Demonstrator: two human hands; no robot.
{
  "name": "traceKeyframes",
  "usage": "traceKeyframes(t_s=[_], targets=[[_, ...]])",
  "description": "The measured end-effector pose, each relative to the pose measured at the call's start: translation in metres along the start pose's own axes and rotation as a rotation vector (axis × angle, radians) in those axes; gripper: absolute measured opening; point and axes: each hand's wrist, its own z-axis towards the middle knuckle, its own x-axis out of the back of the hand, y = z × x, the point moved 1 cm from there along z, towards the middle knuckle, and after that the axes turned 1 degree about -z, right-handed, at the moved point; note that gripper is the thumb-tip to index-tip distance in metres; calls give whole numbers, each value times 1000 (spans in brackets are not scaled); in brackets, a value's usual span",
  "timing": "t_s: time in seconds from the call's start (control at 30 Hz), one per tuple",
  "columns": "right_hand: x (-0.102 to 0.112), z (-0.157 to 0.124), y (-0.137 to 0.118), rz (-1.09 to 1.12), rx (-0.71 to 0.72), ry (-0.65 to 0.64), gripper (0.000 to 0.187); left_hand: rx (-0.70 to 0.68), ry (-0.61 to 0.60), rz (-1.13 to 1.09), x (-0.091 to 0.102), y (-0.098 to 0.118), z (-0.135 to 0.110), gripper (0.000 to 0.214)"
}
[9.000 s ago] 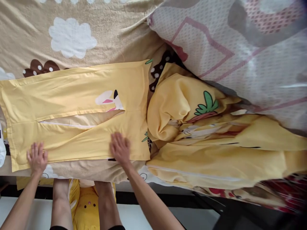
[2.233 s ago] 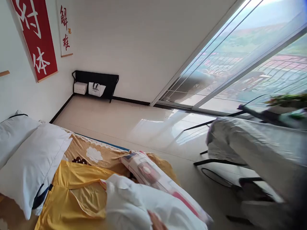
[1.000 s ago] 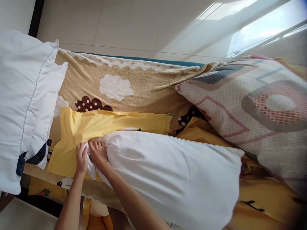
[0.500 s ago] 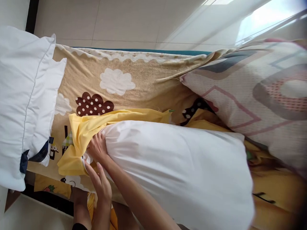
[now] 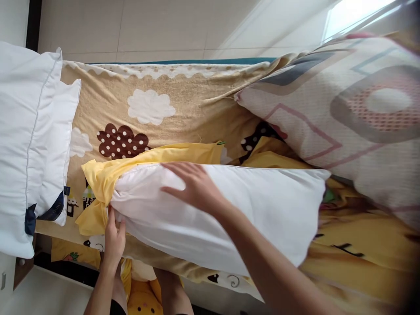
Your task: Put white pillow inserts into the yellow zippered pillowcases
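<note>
A white pillow (image 5: 262, 210) lies lengthwise on the bed, its left end gathered and tucked into the mouth of a bunched yellow pillowcase (image 5: 101, 179). At the lower edge of that mouth, my left hand (image 5: 114, 238) has its fingers closed on the pillowcase, the fingertips partly hidden by the cloth. My right hand (image 5: 195, 186) is over the pillow's upper side, open with the fingers stretched and the thumb apart. Whether its palm presses on the pillow I cannot tell.
Two white pillows (image 5: 31, 144) are stacked at the left end of the tan patterned bed sheet (image 5: 183, 109). A large patterned cushion (image 5: 315, 113) stands at the right, beside rumpled yellow bedding (image 5: 370, 258). My legs (image 5: 173, 288) and an orange plush-like item (image 5: 144, 299) are below the bed's near edge.
My right hand has left the pillowcase mouth and moved right along the pillow, opening out. My left hand stays at the mouth's lower edge. The pillow's near side has drawn upward.
</note>
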Motion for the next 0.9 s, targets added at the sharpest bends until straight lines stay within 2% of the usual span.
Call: traceKeyframes(t_s=[0.03,0.1,0.17,0.2,0.27,0.33,0.4,0.47,0.57,0.67,0.73,0.83,0.9], targets=[[5,-3,20,-37,-80,-33,68,-82,-10,59,5,8,0,49],[5,-7,46,-69,-168,-142,78,-318,103,180,11,29,9,37],[-3,-8,53,-84,-192,-196,80,-525,291,344,11,51,32,36],[-8,-6,50,-96,-189,-201,80,-575,351,444,9,61,48,40],[-15,2,35,-106,-164,-208,74,-549,339,660,1,74,83,47],[-18,9,17,-86,-123,-247,63,-478,227,867,-5,82,114,40],[-17,14,2,-85,-105,-304,53,-485,140,1058,-7,90,132,34],[-15,14,-8,-115,-114,-365,49,-578,109,1202,-5,105,138,37],[-11,13,-20,-153,-107,-441,55,-731,96,1291,-9,134,130,39],[-10,17,-36,-181,-22,-491,55,-884,60,1305,-28,159,120,34],[-12,22,-47,-193,54,-504,48,-949,53,1285,-43,166,118,34],[-19,27,-53,-180,144,-470,39,-894,112,1203,-55,159,123,32],[-26,26,-47,-178,150,-361,36,-786,138,1169,-51,145,125,30]])
